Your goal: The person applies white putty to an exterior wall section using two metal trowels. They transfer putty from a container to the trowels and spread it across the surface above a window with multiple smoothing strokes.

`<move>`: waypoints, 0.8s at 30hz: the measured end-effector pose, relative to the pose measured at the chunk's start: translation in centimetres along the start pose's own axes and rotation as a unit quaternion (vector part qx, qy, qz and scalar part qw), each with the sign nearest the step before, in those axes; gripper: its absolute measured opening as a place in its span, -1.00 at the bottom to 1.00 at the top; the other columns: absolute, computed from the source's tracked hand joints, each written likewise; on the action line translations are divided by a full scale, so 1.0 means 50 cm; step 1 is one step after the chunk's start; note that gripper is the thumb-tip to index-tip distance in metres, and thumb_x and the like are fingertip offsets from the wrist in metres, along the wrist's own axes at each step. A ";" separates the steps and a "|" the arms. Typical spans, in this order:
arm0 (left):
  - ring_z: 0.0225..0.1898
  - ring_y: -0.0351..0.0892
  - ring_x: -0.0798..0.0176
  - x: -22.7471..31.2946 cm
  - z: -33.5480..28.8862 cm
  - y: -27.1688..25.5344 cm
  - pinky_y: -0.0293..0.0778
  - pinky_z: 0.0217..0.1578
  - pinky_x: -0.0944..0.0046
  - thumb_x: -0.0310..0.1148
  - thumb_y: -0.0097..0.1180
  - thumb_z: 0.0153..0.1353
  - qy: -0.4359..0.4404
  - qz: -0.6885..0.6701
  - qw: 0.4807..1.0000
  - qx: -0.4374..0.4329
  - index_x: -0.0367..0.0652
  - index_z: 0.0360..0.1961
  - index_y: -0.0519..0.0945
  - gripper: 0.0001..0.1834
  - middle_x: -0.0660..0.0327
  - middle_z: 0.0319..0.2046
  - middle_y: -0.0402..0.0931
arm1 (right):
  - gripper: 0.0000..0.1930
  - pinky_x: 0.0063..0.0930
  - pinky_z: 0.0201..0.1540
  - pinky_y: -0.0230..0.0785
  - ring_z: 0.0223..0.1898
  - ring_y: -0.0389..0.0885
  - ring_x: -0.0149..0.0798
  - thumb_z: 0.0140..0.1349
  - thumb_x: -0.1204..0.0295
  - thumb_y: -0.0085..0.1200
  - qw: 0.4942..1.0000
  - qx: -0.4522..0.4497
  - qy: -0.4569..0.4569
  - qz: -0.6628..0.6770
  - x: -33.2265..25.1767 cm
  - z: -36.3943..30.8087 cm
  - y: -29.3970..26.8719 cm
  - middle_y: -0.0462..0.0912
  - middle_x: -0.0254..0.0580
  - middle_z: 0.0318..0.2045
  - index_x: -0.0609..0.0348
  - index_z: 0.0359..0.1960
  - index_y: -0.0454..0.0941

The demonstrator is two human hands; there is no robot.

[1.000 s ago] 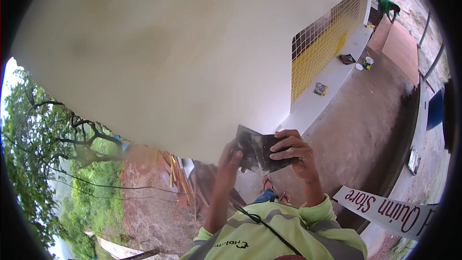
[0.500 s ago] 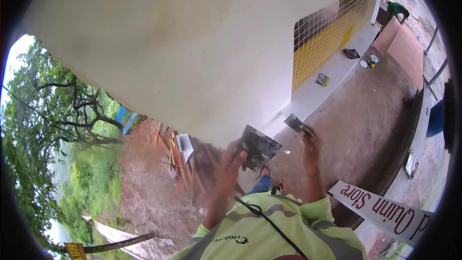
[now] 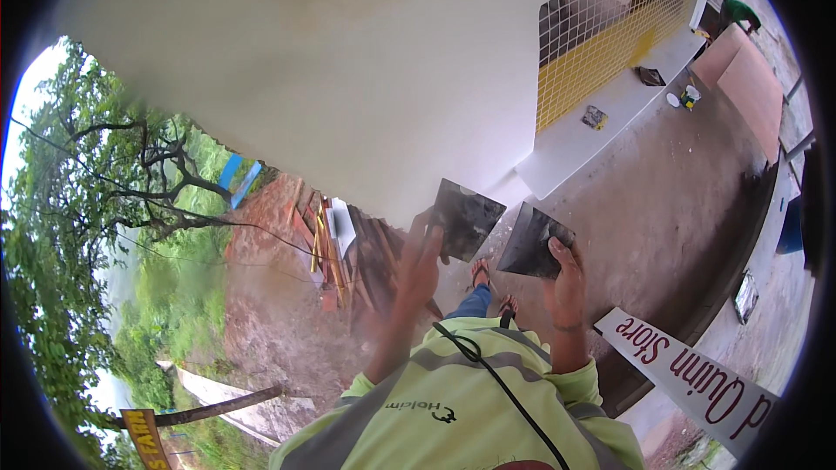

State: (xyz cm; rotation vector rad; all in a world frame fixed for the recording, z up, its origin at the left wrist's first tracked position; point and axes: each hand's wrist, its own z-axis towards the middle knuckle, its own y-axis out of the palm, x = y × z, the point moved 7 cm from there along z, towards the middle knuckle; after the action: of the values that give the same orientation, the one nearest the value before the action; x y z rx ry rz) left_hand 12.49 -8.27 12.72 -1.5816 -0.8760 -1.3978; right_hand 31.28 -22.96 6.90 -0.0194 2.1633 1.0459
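Observation:
My left hand (image 3: 424, 254) grips a flat, square, dark putty blade (image 3: 470, 219) by its near left edge. A second dark putty blade (image 3: 528, 240) is in my right hand (image 3: 565, 277), the thumb lying on its smeared face. The two blades are held up side by side with a narrow gap between their near edges. Beyond them stands the big white wall (image 3: 348, 78), with faint brownish stains on it. Its lower edge ends just past the left blade, and neither blade visibly touches it.
A yellow grille (image 3: 579, 78) fills the wall opening, above a white ledge (image 3: 566, 148) with a smeared putty tool (image 3: 595, 117). Tubs (image 3: 688, 97) stand on the floor near pinkish boards (image 3: 740, 91). Scrap wood (image 3: 335, 244) lies left; a signboard (image 3: 670, 370) right. Another person (image 3: 738, 13) bends far off.
The right hand's blade has turned from a slanted view to show its broad face and come nearer the left one. The left blade has shifted slightly up. The view has moved a little.

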 end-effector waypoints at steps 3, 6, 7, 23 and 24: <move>-0.44 0.26 0.56 -0.005 -0.002 0.020 0.28 -0.43 0.48 -0.40 -0.14 0.46 0.010 -0.009 1.000 -0.012 -0.25 0.27 0.40 -0.60 0.43 -0.40 0.38 | -0.66 -0.34 0.12 0.46 -0.02 0.61 -0.29 0.26 0.48 0.15 1.000 -0.013 0.021 0.018 0.006 -0.018 0.016 0.62 -0.21 -0.05 0.21 0.08 0.52; -0.43 0.25 0.57 -0.004 -0.007 0.033 0.25 -0.43 0.50 -0.39 -0.14 0.46 0.012 0.001 1.000 -0.005 -0.27 0.25 0.42 -0.61 0.44 -0.41 0.37 | -0.81 -0.35 -0.31 0.51 -0.31 0.63 -0.32 0.34 0.44 0.11 1.000 0.011 -0.023 0.008 0.008 -0.019 0.012 0.63 -0.29 -0.31 0.19 -0.05 0.53; -0.43 0.25 0.57 -0.004 -0.011 0.038 0.25 -0.43 0.50 -0.39 -0.14 0.46 0.004 0.002 1.000 -0.014 -0.27 0.25 0.42 -0.61 0.44 -0.41 0.37 | -0.83 -0.36 -0.35 0.49 -0.32 0.63 -0.34 0.34 0.44 0.11 1.000 -0.011 -0.017 0.015 0.020 -0.012 0.006 0.63 -0.29 -0.32 0.17 -0.07 0.54; -0.21 0.66 -0.22 0.010 -0.088 0.003 0.51 -0.20 -0.04 -0.37 -0.15 0.46 0.048 0.374 0.922 -0.086 -0.22 0.24 0.44 -0.62 -0.17 -0.28 0.61 | -0.75 -0.43 -0.15 0.53 -0.21 0.61 -0.37 0.38 0.38 0.07 0.997 -0.063 0.033 0.024 0.120 0.030 0.059 0.64 -0.29 -0.15 0.15 0.03 0.52; -0.27 0.63 -0.25 -0.006 -0.097 -0.015 0.49 -0.28 -0.10 -0.32 -0.13 0.45 0.073 0.392 0.913 -0.088 -0.10 0.25 0.42 -0.61 -0.17 -0.29 0.61 | -0.74 -0.38 -0.04 0.54 -0.12 0.62 -0.34 0.38 0.40 0.08 0.996 -0.072 0.028 0.047 0.126 0.043 0.071 0.63 -0.27 -0.09 0.17 0.06 0.51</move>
State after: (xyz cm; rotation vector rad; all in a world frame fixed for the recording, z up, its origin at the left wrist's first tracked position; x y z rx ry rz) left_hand 9.78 -12.37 12.71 -1.6625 0.0184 -0.9903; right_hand 26.83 -17.34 4.57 -0.0142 2.1526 1.2673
